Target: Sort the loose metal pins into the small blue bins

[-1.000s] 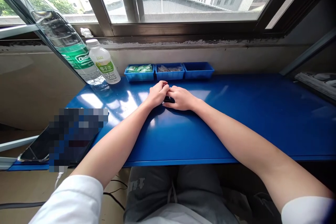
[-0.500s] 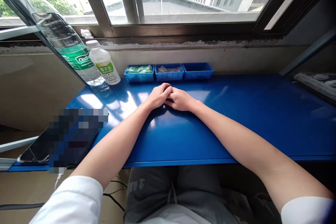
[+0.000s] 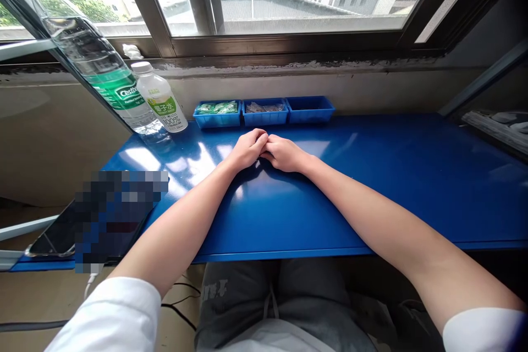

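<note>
My left hand [image 3: 247, 148] and my right hand [image 3: 283, 154] meet just above the blue table [image 3: 280, 220], in front of the small blue bins. Both have curled fingers, and their fingertips touch. Whatever lies between them is hidden by the fingers. Behind the hands stand three bins in a row: the left bin [image 3: 218, 120] holds green-and-white packets [image 3: 218, 108], the middle bin [image 3: 265, 118] has greyish small pieces in clear wrapping [image 3: 265, 108], and inside the right bin [image 3: 311, 115] I see only its dark blue interior.
At the back left stand a large water bottle [image 3: 119, 91] and a smaller coconut-water bottle [image 3: 163, 104]. A dark, partly blurred device [image 3: 55, 231] lies at the table's left front with a white cable [image 3: 88, 285]. A window [image 3: 289, 0] rises behind the table.
My hands have drawn slightly closer together, and the dark gap seen between the fingers before is now covered. The view has shifted a little; the bins and bottles stay put.
</note>
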Demonstrator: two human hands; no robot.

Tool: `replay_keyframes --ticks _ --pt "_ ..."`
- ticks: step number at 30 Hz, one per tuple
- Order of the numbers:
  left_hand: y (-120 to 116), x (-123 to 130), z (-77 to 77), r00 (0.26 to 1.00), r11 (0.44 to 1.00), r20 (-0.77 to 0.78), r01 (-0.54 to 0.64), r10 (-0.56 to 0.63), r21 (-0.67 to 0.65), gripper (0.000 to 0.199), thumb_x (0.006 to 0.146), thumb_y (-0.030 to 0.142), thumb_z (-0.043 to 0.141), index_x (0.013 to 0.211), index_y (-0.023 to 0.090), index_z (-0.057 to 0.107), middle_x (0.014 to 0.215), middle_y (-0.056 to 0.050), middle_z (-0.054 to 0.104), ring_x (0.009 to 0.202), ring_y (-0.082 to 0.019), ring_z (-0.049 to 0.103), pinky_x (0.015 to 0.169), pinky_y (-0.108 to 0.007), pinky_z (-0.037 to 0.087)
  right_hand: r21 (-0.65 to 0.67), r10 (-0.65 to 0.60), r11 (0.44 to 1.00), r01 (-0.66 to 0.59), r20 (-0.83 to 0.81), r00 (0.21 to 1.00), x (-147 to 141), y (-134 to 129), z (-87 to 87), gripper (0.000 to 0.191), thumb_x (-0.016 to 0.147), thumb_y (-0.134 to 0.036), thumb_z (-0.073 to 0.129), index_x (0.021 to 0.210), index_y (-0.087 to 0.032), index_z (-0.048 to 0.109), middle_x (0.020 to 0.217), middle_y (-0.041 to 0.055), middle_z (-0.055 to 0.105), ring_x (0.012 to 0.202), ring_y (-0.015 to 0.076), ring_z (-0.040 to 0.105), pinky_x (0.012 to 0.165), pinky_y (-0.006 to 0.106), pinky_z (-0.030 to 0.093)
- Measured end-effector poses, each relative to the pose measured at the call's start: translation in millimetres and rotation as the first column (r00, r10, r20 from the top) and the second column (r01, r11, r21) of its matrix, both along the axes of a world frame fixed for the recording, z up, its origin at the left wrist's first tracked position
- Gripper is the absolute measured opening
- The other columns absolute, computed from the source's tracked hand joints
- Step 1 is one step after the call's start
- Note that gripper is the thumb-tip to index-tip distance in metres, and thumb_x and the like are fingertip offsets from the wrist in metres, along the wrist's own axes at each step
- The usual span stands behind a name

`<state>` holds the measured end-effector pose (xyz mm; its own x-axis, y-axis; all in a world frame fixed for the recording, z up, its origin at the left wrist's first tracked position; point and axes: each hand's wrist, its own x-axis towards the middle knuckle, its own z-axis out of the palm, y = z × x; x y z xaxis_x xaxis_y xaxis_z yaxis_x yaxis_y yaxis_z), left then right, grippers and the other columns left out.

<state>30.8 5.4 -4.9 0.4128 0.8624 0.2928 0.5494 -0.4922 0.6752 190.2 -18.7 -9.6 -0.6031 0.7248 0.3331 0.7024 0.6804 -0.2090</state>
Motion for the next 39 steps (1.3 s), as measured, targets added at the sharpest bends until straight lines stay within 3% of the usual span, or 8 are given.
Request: replay_keyframes --ticks 6,16,25,39 --pt "5.8 0.0 -5.0 0.997 0.991 0.017 -0.081 0.080 0.108 0.033 0.091 0.030 0.036 0.104 0.019 0.065 0.109 -0.004 0.067 0.103 -0.018 0.059 0.093 -0.028 0.044 0.063 -0.170 0.983 0.175 -0.079 0.982 6.5 0.7 2.1 0.022 0.092 -0.023 0.042 0.094 -0.016 0.063 0.091 0.0101 0.066 0.085 0.0214 0.058 0.073 0.030 0.042" --pt "6.3 0.6 -5.8 0.991 0.986 -0.096 -0.081 0.095 0.148 0.038 0.091 0.035 0.035 0.070 0.018 0.062 0.073 -0.004 0.065 0.074 -0.017 0.059 0.071 -0.028 0.043 0.075 -0.287 0.949 0.305 -0.188 0.939 7.6 2.4 1.6 0.022 0.093 -0.028 0.043 0.092 -0.018 0.062 0.090 0.0083 0.068 0.083 0.0215 0.061 0.066 0.029 0.040" --pt "8.6 0.7 -5.5 0.987 0.972 -0.036 -0.150 0.159 0.181 0.027 0.091 0.031 0.039 0.083 0.019 0.061 0.091 -0.006 0.068 0.087 -0.018 0.061 0.079 -0.029 0.044 0.064 -0.289 0.949 0.310 -0.225 0.931 20.1 8.6 0.6 0.022 0.091 -0.026 0.044 0.093 -0.018 0.065 0.095 0.0083 0.069 0.085 0.0217 0.061 0.071 0.030 0.043" --pt "5.7 1.3 -3.3 0.990 0.981 -0.028 -0.133 0.138 0.138 0.027 0.091 0.034 0.041 0.088 0.019 0.062 0.095 -0.005 0.068 0.091 -0.019 0.060 0.081 -0.030 0.044 0.104 -0.228 0.960 0.259 -0.247 0.942 26.6 11.5 2.6 0.020 0.087 -0.028 0.048 0.083 -0.019 0.065 0.084 0.0061 0.068 0.080 0.0193 0.059 0.072 0.029 0.042"
